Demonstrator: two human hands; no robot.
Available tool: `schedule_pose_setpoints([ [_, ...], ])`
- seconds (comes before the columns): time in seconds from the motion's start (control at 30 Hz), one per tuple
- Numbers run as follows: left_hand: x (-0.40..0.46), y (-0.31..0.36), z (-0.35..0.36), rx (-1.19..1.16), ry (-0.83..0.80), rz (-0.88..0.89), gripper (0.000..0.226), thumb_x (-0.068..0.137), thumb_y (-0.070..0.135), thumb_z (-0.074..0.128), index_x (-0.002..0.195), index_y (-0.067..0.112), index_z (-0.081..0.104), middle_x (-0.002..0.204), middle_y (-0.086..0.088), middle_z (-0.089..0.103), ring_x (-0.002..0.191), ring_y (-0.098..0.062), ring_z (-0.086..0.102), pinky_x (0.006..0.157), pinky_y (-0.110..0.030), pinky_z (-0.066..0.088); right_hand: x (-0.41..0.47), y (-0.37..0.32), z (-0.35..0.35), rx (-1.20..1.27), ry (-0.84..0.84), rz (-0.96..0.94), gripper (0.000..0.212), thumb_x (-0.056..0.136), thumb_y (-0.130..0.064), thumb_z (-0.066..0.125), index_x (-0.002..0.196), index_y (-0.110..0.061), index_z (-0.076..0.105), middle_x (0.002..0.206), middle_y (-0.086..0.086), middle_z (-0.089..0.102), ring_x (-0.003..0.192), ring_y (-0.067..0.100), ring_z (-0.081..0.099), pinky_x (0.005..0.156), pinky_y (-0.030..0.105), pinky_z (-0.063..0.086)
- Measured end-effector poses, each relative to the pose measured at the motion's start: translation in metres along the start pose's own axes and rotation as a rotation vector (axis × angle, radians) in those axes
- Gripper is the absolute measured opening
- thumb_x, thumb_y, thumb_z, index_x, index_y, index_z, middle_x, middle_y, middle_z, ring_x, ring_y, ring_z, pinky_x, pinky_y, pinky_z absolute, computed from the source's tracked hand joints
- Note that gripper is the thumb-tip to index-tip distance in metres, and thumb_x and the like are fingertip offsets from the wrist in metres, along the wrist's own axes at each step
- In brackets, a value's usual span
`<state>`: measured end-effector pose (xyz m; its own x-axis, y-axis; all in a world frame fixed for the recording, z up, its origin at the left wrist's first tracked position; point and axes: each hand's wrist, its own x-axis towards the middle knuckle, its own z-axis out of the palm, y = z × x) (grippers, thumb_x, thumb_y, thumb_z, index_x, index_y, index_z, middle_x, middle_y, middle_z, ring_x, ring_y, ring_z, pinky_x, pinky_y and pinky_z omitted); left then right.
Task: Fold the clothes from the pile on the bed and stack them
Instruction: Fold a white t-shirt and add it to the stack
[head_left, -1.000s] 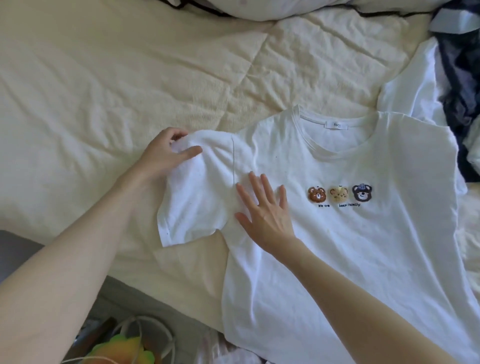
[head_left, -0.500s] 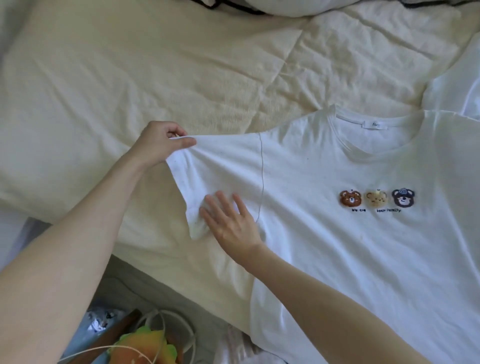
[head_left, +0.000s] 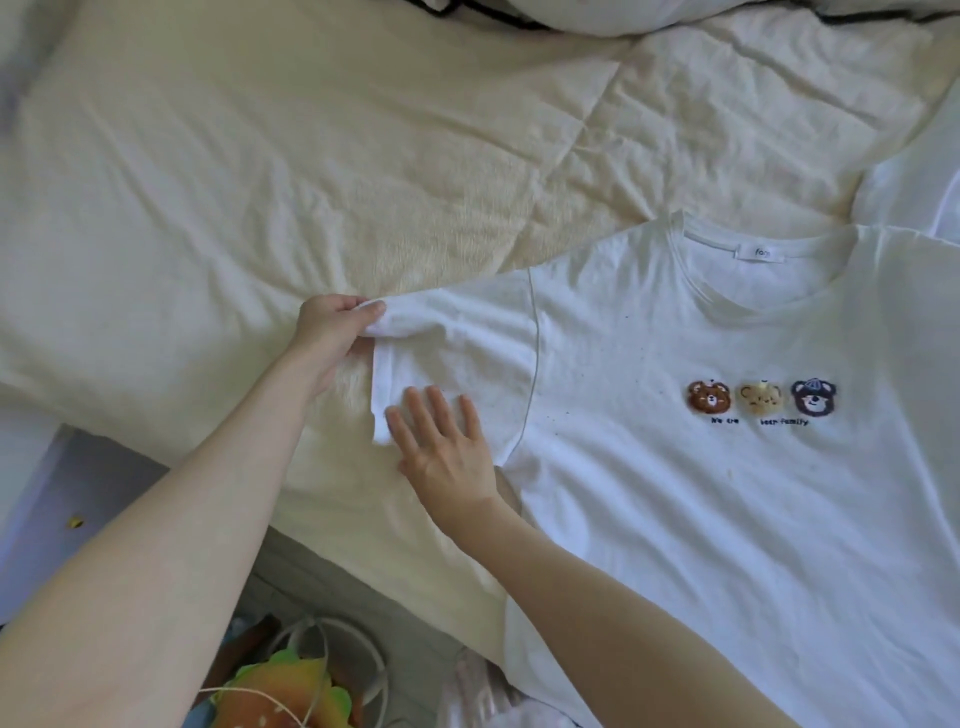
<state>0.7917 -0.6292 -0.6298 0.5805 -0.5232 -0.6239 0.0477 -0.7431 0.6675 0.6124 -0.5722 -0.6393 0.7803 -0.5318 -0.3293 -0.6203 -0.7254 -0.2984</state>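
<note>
Pulling the sleeve (head_left: 457, 343) taut now: our left hand (head_left: 332, 332) pinches its hem, our right hand (head_left: 447, 447), fingers spread, has slid outward flattening it; the white T-shirt (head_left: 727, 467) lies right of centre on the bed (head_left: 260, 182), nearly fold-ready.

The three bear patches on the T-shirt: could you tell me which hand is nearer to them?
Right. The right hand lies flat on the sleeve, left of the bear patches; the left hand pinches the sleeve's hem, farther left still.

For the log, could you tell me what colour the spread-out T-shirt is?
White T-shirt, three small bear patches; head view.
</note>
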Motion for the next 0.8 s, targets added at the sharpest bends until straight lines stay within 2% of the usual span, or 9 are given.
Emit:
schedule_pose_setpoints([
  [0.07, -0.004, 0.011, 0.002, 0.032, 0.076, 0.087, 0.007, 0.086, 0.02, 0.066, 0.084, 0.014, 0.064, 0.072, 0.004, 0.058, 0.07, -0.01, 0.053, 0.061, -0.014, 0.041, 0.003, -0.005, -0.011, 0.098, 0.247, 0.049, 0.034, 0.08, -0.023, 0.067, 0.114, -0.023, 0.066, 0.117, -0.001, 0.064, 0.11, 0.024, 0.06, 0.09, 0.04, 0.049],
  [0.13, -0.012, 0.026, 0.0, 0.156, 0.115, 0.214, 0.014, 0.085, 0.025, 0.066, 0.074, 0.022, 0.059, 0.068, 0.009, 0.055, 0.063, -0.003, 0.05, 0.055, -0.009, 0.039, 0.001, -0.006, -0.021, 0.465, 0.368, 0.044, 0.02, 0.081, -0.008, 0.063, 0.099, -0.011, 0.071, 0.095, 0.002, 0.069, 0.087, 0.026, 0.064, 0.075, 0.036, 0.051],
  [0.3, -0.053, 0.076, 0.02, 0.27, 0.043, 0.434, 0.014, 0.087, 0.024, 0.065, 0.085, 0.014, 0.056, 0.072, 0.009, 0.053, 0.06, -0.001, 0.05, 0.054, -0.011, 0.04, -0.054, 0.016, -0.047, 0.961, 0.43, 0.262, 0.031, 0.091, -0.004, 0.05, 0.114, -0.014, 0.067, 0.125, -0.002, 0.063, 0.118, 0.007, 0.054, 0.103, 0.017, 0.037],
  [0.4, -0.09, 0.107, 0.067, 0.063, -0.205, 0.434, 0.007, 0.089, 0.018, 0.063, 0.084, 0.019, 0.057, 0.074, 0.001, 0.062, 0.06, -0.006, 0.059, 0.054, -0.019, 0.049, -0.1, 0.039, -0.055, 1.245, 0.469, 0.507, 0.036, 0.09, 0.0, 0.051, 0.097, -0.031, 0.067, 0.104, -0.023, 0.067, 0.102, -0.008, 0.058, 0.085, 0.007, 0.042],
  [0.47, -0.115, 0.116, 0.104, -0.036, -0.49, 0.402, 0.009, 0.092, 0.013, 0.058, 0.101, 0.016, 0.058, 0.077, 0.0, 0.067, 0.064, -0.006, 0.064, 0.061, -0.021, 0.053, -0.123, 0.059, -0.054, 1.403, 0.518, 0.763, 0.035, 0.088, 0.002, 0.05, 0.085, -0.03, 0.063, 0.083, -0.018, 0.068, 0.084, -0.001, 0.063, 0.072, 0.011, 0.047],
  [0.53, -0.127, 0.108, 0.14, 0.061, -0.686, 0.382, 0.026, 0.094, 0.015, 0.054, 0.12, 0.017, 0.053, 0.096, -0.001, 0.069, 0.085, -0.01, 0.066, 0.079, -0.024, 0.051, -0.143, 0.08, -0.047, 1.603, 0.469, 0.985, 0.022, 0.09, -0.002, 0.05, 0.089, -0.019, 0.063, 0.085, -0.009, 0.069, 0.087, 0.009, 0.066, 0.074, 0.017, 0.053],
  [0.6, -0.128, 0.086, 0.16, 0.207, -0.616, 0.392, 0.03, 0.094, 0.018, 0.055, 0.124, 0.018, 0.054, 0.111, -0.003, 0.065, 0.095, -0.014, 0.061, 0.085, -0.021, 0.045, -0.157, 0.1, -0.039, 1.742, 0.293, 1.133, 0.01, 0.093, -0.01, 0.053, 0.095, -0.014, 0.062, 0.099, 0.0, 0.067, 0.095, 0.015, 0.066, 0.084, 0.026, 0.053],
  [0.67, -0.121, 0.055, 0.161, 0.307, -0.368, 0.383, 0.028, 0.093, 0.017, 0.055, 0.121, 0.014, 0.058, 0.109, -0.001, 0.062, 0.093, -0.016, 0.059, 0.077, -0.013, 0.039, -0.164, 0.118, -0.03, 1.768, 0.174, 1.237, 0.01, 0.094, -0.021, 0.057, 0.093, -0.012, 0.06, 0.095, 0.003, 0.061, 0.094, 0.019, 0.063, 0.086, 0.034, 0.051],
  [0.8, -0.117, -0.014, 0.143, 0.397, -0.092, 0.187, 0.03, 0.09, 0.024, 0.061, 0.114, 0.008, 0.056, 0.097, -0.003, 0.061, 0.09, -0.021, 0.058, 0.074, -0.018, 0.037, -0.163, 0.15, -0.022, 1.852, 0.174, 1.291, 0.021, 0.092, -0.028, 0.06, 0.082, -0.011, 0.053, 0.076, 0.006, 0.048, 0.074, 0.021, 0.049, 0.074, 0.031, 0.05],
])
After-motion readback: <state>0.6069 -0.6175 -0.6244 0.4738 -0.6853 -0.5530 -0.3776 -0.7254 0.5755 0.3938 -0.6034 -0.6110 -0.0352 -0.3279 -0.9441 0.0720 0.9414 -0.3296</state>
